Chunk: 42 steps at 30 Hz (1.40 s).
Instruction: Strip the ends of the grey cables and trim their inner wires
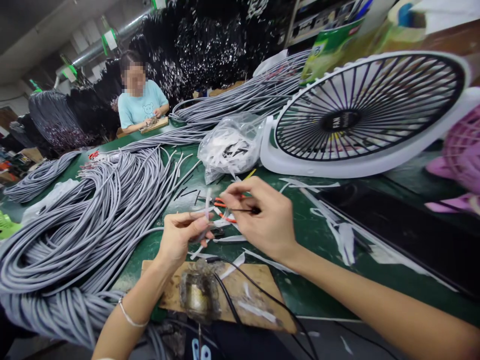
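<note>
My left hand is closed in a pinch, thumb against fingers, on a thin whitish strip that stands up from the fingertips. Just to its right, my right hand pinches too, and a thin dark strand runs at its fingers. The fingertips of both hands face each other a short way apart. Behind them lies a tool with orange handles, partly hidden. Short black pieces and white strips are scattered around on the green table.
Grey cable coils fill the left side. A clear bag of white pieces, a white fan and a dark flat panel stand beyond and right. A wooden board with a corded metal device sits in front. Another person sits across.
</note>
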Tool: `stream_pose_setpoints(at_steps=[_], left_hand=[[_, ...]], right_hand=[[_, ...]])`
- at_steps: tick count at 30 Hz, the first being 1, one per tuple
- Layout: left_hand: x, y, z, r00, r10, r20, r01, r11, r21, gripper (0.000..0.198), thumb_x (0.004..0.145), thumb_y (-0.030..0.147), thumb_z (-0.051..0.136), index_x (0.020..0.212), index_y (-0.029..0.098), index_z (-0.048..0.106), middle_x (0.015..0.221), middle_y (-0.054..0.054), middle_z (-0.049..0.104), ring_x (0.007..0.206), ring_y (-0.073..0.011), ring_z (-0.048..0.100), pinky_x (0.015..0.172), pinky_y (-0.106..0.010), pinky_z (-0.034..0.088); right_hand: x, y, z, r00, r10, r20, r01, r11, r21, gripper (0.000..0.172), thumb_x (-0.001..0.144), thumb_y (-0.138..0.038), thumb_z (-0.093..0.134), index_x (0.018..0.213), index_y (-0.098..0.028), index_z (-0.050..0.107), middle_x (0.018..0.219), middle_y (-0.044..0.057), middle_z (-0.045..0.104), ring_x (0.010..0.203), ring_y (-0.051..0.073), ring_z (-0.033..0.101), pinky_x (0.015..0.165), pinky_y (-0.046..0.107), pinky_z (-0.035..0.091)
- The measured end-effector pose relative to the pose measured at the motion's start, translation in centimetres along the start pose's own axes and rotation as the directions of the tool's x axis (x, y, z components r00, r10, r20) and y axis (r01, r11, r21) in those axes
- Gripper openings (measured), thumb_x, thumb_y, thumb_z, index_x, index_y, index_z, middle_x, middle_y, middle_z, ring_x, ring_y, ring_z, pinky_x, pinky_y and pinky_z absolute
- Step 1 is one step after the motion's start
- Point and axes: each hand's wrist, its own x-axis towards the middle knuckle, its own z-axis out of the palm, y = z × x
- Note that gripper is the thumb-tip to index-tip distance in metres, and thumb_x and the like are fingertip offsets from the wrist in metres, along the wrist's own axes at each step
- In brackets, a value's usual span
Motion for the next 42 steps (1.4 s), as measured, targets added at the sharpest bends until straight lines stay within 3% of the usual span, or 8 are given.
stream_pose_setpoints(at_steps=[3,7,10,17,26,35,39,42], left_hand=[[0.0,0.0,0.0,0.992,0.055,-0.11,-0.053,0.998,0.023,0.039,0.05,0.044,0.078,0.063,0.009,0.068,0.046,-0.002,0.058,0.036,-0.0096,0.051,0.034,-0.019,0.039],[-0.4,-0.1,0.2,0.943,0.263,-0.204,-0.229,0.958,0.174,0.038,0.058,0.048,0.072,0.056,0.013,0.059,0.043,0.001,0.056,0.034,-0.0098,0.051,0.035,-0.021,0.043],[-0.8,-0.3,0.2,0.894,0.393,-0.215,-0.328,0.901,0.284,0.037,0.066,0.049,0.067,0.056,0.016,0.051,0.042,0.004,0.054,0.034,-0.0082,0.051,0.035,-0.018,0.042],[-0.7,-0.9,-0.3,0.923,0.379,-0.073,-0.326,0.868,0.374,0.032,0.08,0.044,0.054,0.063,0.019,0.044,0.041,0.006,0.051,0.028,-0.008,0.049,0.029,-0.016,0.033],[0.4,-0.1,-0.4,0.946,0.279,-0.164,-0.267,0.959,0.091,0.042,0.073,0.056,0.056,0.065,0.018,0.041,0.035,0.01,0.044,0.019,-0.0067,0.04,0.02,-0.013,0.025],[0.5,1.4,-0.3,0.974,0.125,-0.19,-0.135,0.99,-0.04,0.049,0.066,0.06,0.06,0.067,0.019,0.033,0.057,0.008,0.051,0.023,-0.0053,0.045,0.021,-0.013,0.027],[0.1,1.5,-0.5,0.956,0.26,-0.136,-0.263,0.965,-0.004,0.047,0.073,0.063,0.049,0.071,0.02,0.032,0.072,0.005,0.049,0.033,-0.008,0.054,0.026,-0.016,0.035],[-0.4,0.7,-1.0,0.839,0.532,-0.119,-0.498,0.836,0.23,0.041,0.071,0.054,0.059,0.075,0.021,0.035,0.084,0.002,0.049,0.042,-0.0073,0.057,0.034,-0.019,0.042]], right_hand=[[-0.8,-0.9,-0.6,0.969,-0.229,-0.09,0.22,0.971,-0.095,0.009,0.079,-0.013,0.056,0.078,-0.022,0.055,0.062,0.0,0.06,0.052,0.011,0.056,0.046,0.022,0.043],[-1.7,-1.6,-0.5,0.879,-0.472,0.065,0.476,0.874,-0.101,0.016,0.078,-0.012,0.059,0.091,-0.021,0.055,0.073,0.004,0.069,0.063,0.014,0.065,0.056,0.023,0.049],[-1.9,-1.3,0.2,0.891,-0.433,0.137,0.449,0.885,-0.122,0.015,0.082,-0.012,0.054,0.097,-0.015,0.054,0.081,0.008,0.07,0.072,0.014,0.067,0.059,0.022,0.049],[-1.7,-0.8,0.7,0.907,-0.335,0.257,0.364,0.928,-0.075,0.016,0.085,-0.01,0.045,0.078,-0.014,0.059,0.06,0.003,0.064,0.05,0.011,0.059,0.046,0.021,0.041],[-1.5,-1.3,0.4,0.914,-0.312,0.26,0.325,0.946,-0.008,0.019,0.082,-0.007,0.044,0.075,-0.017,0.058,0.063,0.002,0.067,0.052,0.01,0.06,0.048,0.019,0.043],[-0.9,-1.2,0.3,0.939,-0.259,0.225,0.263,0.965,0.011,0.016,0.081,-0.008,0.047,0.079,-0.018,0.059,0.067,0.002,0.069,0.054,0.011,0.063,0.053,0.02,0.048],[-0.7,-0.9,0.3,0.952,-0.233,0.2,0.234,0.972,0.018,0.015,0.081,-0.008,0.047,0.079,-0.016,0.06,0.067,0.003,0.069,0.052,0.01,0.061,0.051,0.019,0.048],[-0.6,-0.8,0.4,0.958,-0.21,0.195,0.208,0.978,0.032,0.015,0.081,-0.009,0.047,0.079,-0.015,0.06,0.066,0.003,0.068,0.052,0.011,0.061,0.05,0.019,0.047]])
